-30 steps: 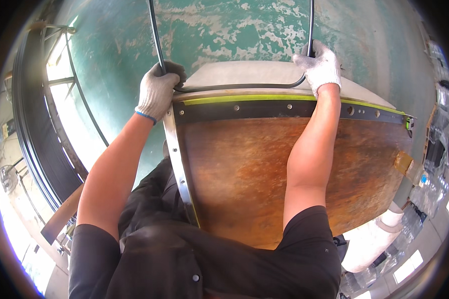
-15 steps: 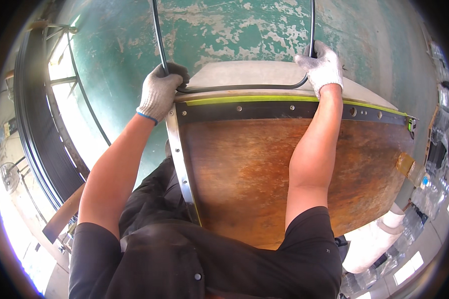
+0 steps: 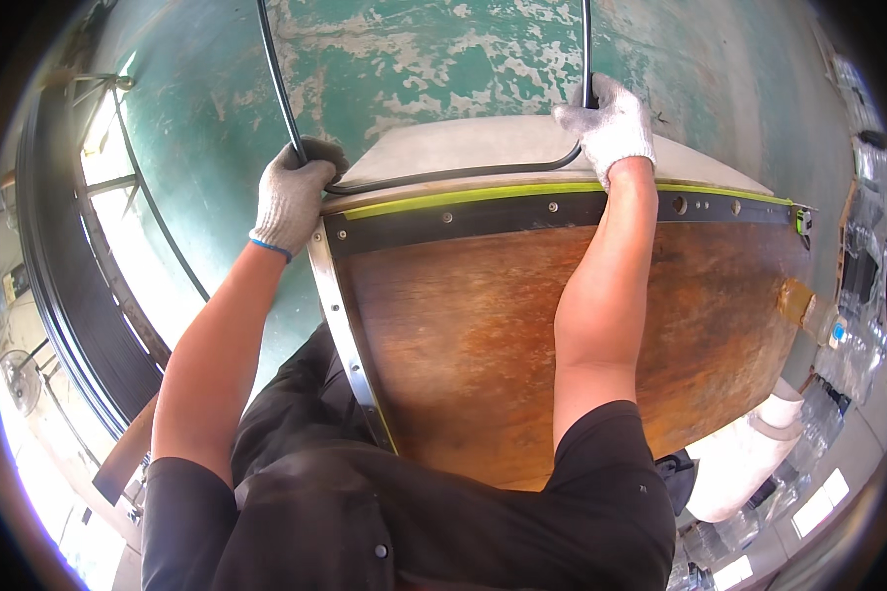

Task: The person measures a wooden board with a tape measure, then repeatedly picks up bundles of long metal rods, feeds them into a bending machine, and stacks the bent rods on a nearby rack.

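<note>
A dark U-shaped metal tube lies with its straight cross-piece along the far edge of a wooden-topped workbench. Its two arms run away from me past the top of the view. At the left bend, my left hand, in a white knit glove with a blue cuff edge, is closed around the tube. My right hand, gloved alike, grips the other arm just above the right bend. Beside the cross-piece, a yellow-green tape measure strip stretches along the bench's black bolted rail.
The tape measure's case sits at the rail's right end. A bottle with a blue cap is by the bench's right side, near a white roll. On the left stands a rack of long dark bars. A pale panel lies beyond the bench.
The whole view has shifted slightly, so bench, tube and hands appear farther left. Both hands keep their hold, and the tube shows no clear movement against the bench.
</note>
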`<state>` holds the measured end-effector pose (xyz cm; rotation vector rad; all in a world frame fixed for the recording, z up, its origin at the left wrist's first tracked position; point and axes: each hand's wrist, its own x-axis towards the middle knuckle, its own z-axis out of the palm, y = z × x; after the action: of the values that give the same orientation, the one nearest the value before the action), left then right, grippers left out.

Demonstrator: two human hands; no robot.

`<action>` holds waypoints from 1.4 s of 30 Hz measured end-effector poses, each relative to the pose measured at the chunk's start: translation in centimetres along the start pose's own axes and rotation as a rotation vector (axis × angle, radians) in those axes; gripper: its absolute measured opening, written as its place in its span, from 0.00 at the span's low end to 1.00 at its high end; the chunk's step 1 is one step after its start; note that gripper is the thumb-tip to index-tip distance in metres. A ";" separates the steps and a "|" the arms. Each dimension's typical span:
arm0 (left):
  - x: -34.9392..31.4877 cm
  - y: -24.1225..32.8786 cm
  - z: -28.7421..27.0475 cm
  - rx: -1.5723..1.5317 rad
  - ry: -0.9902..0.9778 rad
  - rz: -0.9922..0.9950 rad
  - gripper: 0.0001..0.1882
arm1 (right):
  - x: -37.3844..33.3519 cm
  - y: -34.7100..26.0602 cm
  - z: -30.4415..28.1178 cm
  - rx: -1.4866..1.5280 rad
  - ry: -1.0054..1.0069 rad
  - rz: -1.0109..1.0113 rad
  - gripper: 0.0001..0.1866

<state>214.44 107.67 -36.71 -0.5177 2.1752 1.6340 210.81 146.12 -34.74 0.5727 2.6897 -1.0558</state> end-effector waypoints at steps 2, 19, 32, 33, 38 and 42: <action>0.1 0.2 0.1 0.015 0.006 0.005 0.11 | 0.0 -0.1 -0.3 -0.011 0.010 -0.009 0.12; -2.5 1.8 -2.3 0.041 -0.035 -0.008 0.10 | -0.5 3.7 3.3 0.358 0.093 -0.109 0.09; -3.8 10.1 -23.3 -0.239 -0.029 -0.122 0.14 | -12.6 -18.3 6.9 0.510 0.039 0.088 0.11; -3.4 10.8 -25.3 -0.279 -0.026 -0.135 0.15 | -12.4 -19.6 8.2 0.573 0.010 0.129 0.11; 0.9 11.1 -37.1 -0.395 -0.049 -0.151 0.12 | -11.9 -30.4 13.9 0.761 -0.103 0.172 0.09; 4.3 11.1 -45.6 -0.524 -0.127 -0.138 0.13 | -10.8 -38.5 17.6 0.842 -0.208 0.232 0.08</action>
<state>201.90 66.33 -17.82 -0.6672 1.5725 2.0930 205.09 105.13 -20.60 0.8088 1.8541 -2.0210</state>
